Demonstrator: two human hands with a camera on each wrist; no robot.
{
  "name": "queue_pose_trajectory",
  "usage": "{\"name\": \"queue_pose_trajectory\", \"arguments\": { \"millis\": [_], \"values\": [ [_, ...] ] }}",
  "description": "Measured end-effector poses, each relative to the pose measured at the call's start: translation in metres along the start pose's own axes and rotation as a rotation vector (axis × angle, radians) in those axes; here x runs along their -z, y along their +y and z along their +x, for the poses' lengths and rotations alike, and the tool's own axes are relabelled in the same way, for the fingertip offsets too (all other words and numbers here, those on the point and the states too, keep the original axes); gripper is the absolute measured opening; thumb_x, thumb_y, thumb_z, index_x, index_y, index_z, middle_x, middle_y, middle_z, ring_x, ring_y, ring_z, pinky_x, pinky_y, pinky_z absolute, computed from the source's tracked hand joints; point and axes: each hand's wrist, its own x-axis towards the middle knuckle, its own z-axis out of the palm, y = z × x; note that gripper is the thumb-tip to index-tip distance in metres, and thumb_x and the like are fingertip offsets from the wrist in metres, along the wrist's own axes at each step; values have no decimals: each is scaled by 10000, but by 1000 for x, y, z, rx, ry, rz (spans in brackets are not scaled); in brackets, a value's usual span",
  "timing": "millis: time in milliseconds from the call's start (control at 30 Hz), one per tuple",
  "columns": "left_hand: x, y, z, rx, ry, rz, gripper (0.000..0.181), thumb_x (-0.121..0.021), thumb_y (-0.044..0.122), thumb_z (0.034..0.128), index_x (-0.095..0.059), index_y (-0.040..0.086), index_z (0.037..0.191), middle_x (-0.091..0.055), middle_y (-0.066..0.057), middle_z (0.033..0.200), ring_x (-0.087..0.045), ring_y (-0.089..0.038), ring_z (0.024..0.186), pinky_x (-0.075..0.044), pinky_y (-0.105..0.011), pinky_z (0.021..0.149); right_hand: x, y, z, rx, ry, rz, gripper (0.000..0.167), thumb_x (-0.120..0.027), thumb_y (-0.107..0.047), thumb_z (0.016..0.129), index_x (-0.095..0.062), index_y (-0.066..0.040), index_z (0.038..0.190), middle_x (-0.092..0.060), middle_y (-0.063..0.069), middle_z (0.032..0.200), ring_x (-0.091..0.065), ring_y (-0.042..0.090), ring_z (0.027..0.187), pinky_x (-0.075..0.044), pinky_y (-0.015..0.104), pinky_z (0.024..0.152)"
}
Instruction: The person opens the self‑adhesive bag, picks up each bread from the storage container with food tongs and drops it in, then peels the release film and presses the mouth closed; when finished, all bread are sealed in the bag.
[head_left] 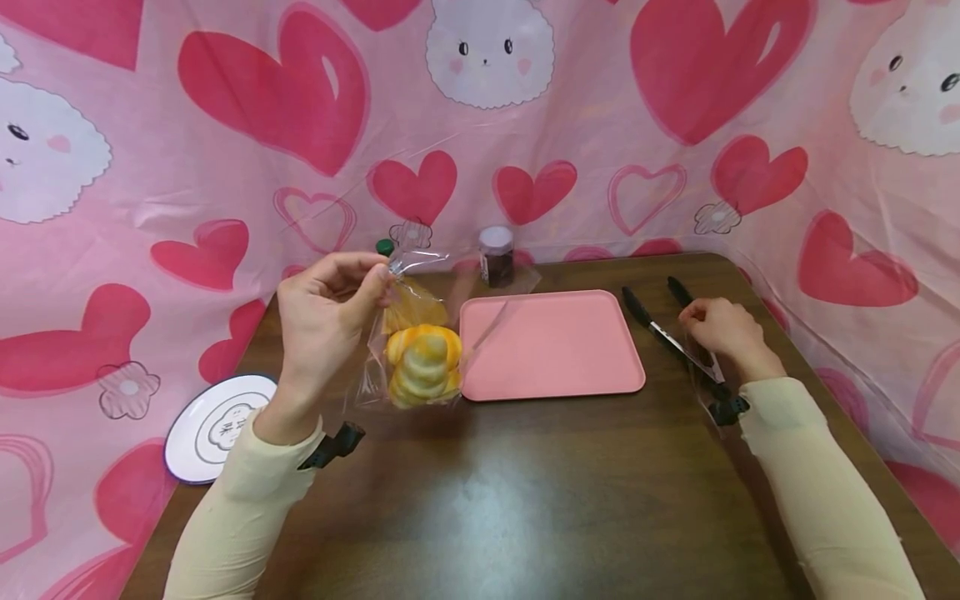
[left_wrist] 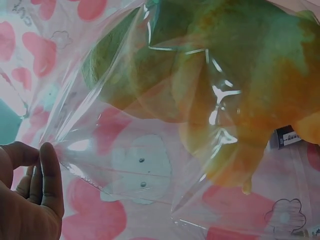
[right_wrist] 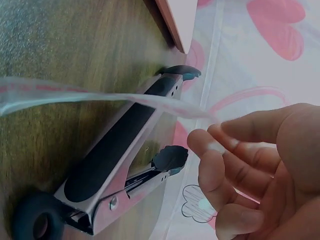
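My left hand (head_left: 322, 325) is raised over the table's left side and pinches the gathered top of a clear plastic bag (head_left: 367, 387). Inside hang yellow-orange and green twisted bread rolls (head_left: 423, 367); in the left wrist view the bread (left_wrist: 235, 75) fills the upper part behind shiny plastic. At the table's right side, my right hand (head_left: 727, 329) pinches a thin, clear plastic strip (right_wrist: 125, 97) between its fingertips; the strip's far end leaves the right wrist view. Beneath the strip lie black-and-silver tongs (right_wrist: 117, 142), their black tips (head_left: 636, 304) spread apart.
A pink tray (head_left: 551, 346) lies at the table's middle back. Behind it stands a lidded jar (head_left: 497, 258) with dark contents. A green-capped bottle (head_left: 385, 247) is partly hidden behind the bag. At the left edge sits a white, blue-rimmed plate (head_left: 195, 429), partly covered by my sleeve.
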Motion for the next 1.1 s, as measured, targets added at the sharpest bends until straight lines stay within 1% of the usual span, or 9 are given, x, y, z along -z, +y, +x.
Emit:
{"name": "queue_pose_trajectory", "arguments": {
  "millis": [200, 333, 433, 567, 700, 767, 833, 933, 1100],
  "values": [
    [-1, 0, 1, -5, -2, -9, 196, -768, 43, 850, -736, -65, 1011, -736, -17, 786, -688, -143, 645, -595, -217, 671, 3, 2, 0, -14, 18, -9, 395, -492, -424, 983, -675, -109, 1137, -645, 272, 1158, -559, 558, 1034, -449, 622, 716],
    [-1, 1, 1, -3, 3, -17, 192, -771, 46, 848, -740, -57, 1007, -734, -25, 783, -687, -147, 639, -594, -217, 663, 6, 2, -1, -17, 33, -8, 389, -502, -419, 982, -681, -100, 1116, -659, 263, 1118, -570, 537, 1004, -453, 608, 694],
    [-2, 1, 2, -11, 1, -22, 186, -767, 35, 848, -738, -60, 1005, -732, -26, 776, -689, -146, 638, -594, -218, 663, 9, -4, -2, 3, 66, 4, 405, -523, -455, 975, -690, -113, 1114, -681, 228, 1100, -586, 508, 1002, -458, 604, 699],
    [-2, 1, 2, -24, -9, -25, 177, -754, 10, 851, -734, -68, 1009, -736, -15, 779, -694, -138, 644, -595, -218, 668, 12, -22, -6, 86, 118, 37, 408, -558, -475, 967, -703, -119, 1106, -717, 175, 1042, -630, 425, 950, -466, 562, 700],
    [-3, 1, 1, -28, -17, -22, 178, -751, 11, 855, -735, -63, 1015, -738, -9, 788, -698, -135, 653, -594, -215, 674, 13, -45, -13, 208, 170, 107, 314, -616, -386, 961, -723, -109, 1064, -739, 144, 965, -644, 296, 838, -464, 413, 676],
    [-3, 1, 1, -28, -20, -17, 183, -754, 21, 855, -735, -61, 1017, -737, -7, 787, -698, -135, 657, -594, -214, 674, 13, -57, -16, 256, 175, 159, 269, -640, -351, 956, -733, -117, 1051, -744, 120, 950, -640, 222, 799, -455, 339, 677],
    [-4, 1, 2, -29, -20, -11, 184, -756, 24, 855, -734, -60, 1018, -736, -5, 788, -697, -133, 658, -594, -213, 673, 11, -69, -18, 286, 158, 224, 245, -661, -336, 953, -736, -124, 1049, -746, 99, 946, -642, 164, 765, -467, 291, 673],
    [-5, 1, 2, -24, -20, -17, 185, -762, 29, 851, -732, -65, 1009, -732, -10, 780, -694, -132, 649, -593, -214, 664, 9, -84, -23, 298, 103, 338, 247, -675, -355, 948, -737, -145, 1062, -745, 61, 957, -659, 107, 734, -497, 246, 676],
    [-7, 0, 2, -10, -18, -35, 184, -776, 47, 843, -735, -63, 985, -723, -32, 757, -685, -138, 628, -588, -211, 637, 8, -103, -29, 353, 13, 489, 263, -678, -359, 947, -730, -145, 1091, -742, 2, 953, -681, 160, 773, -542, 246, 692]
  ]
}}
